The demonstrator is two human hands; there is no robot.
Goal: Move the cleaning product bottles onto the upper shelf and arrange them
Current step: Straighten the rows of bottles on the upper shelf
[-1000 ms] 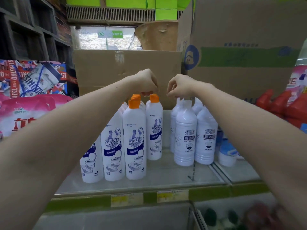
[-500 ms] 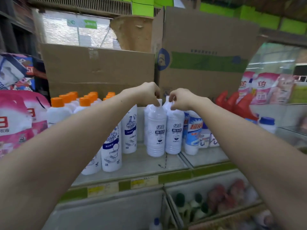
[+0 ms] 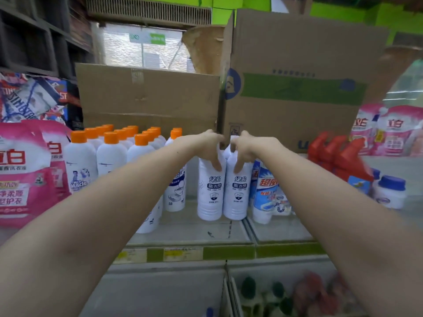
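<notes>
— So, the hands?
— Left hand (image 3: 207,148) grips the left white bottle (image 3: 209,191) by its shoulder; right hand (image 3: 248,148) grips the right white bottle (image 3: 237,193).
— Where are they?
— Upright, touching, on the upper shelf (image 3: 190,227) — orange-capped bottles (image 3: 112,154) to the left.

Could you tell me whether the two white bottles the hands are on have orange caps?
No, the two white bottles are all white; orange caps belong to the bottles left.

Shop interior: green wall panels (image 3: 343,12) above a slatted vent (image 3: 148,9), a daylit window (image 3: 142,49) beyond, dark shelving (image 3: 29,42) at upper left.
</notes>
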